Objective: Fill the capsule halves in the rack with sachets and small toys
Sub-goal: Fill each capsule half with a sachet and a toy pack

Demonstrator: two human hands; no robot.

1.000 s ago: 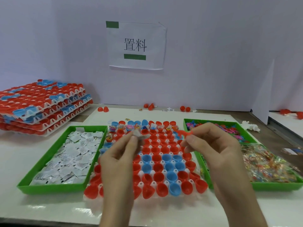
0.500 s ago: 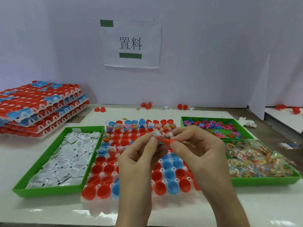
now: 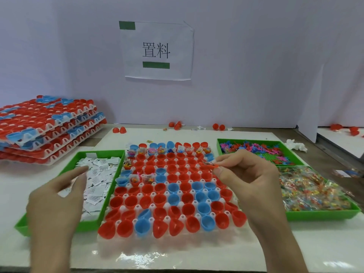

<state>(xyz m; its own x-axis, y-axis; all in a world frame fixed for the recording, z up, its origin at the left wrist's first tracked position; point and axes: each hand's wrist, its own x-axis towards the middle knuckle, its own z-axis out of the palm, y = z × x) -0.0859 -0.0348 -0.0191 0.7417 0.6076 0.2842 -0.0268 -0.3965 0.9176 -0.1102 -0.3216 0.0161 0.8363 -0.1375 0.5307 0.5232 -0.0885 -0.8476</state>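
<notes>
A white rack [image 3: 126, 246] of red and blue capsule halves [image 3: 178, 191] lies in the middle of the table. Its far row and a few halves at the left hold sachets and toys. My right hand [image 3: 250, 174] hovers over the rack's right side and pinches a small orange toy [image 3: 209, 164] together with a sachet [image 3: 210, 160]. My left hand [image 3: 57, 201] is open and empty above the green tray of white sachets [image 3: 96, 174].
Two green trays stand at the right: the far one [image 3: 256, 150] holds colourful plastic toys, the near one [image 3: 319, 215] clear wrapped packets. Stacked filled racks [image 3: 45, 127] sit at the far left. Loose red halves [image 3: 119, 130] lie by the back wall.
My hands were together over the rack, both on the sachet and toy. The left hand has let go and moved left over the sachet tray; the right hand keeps both items.
</notes>
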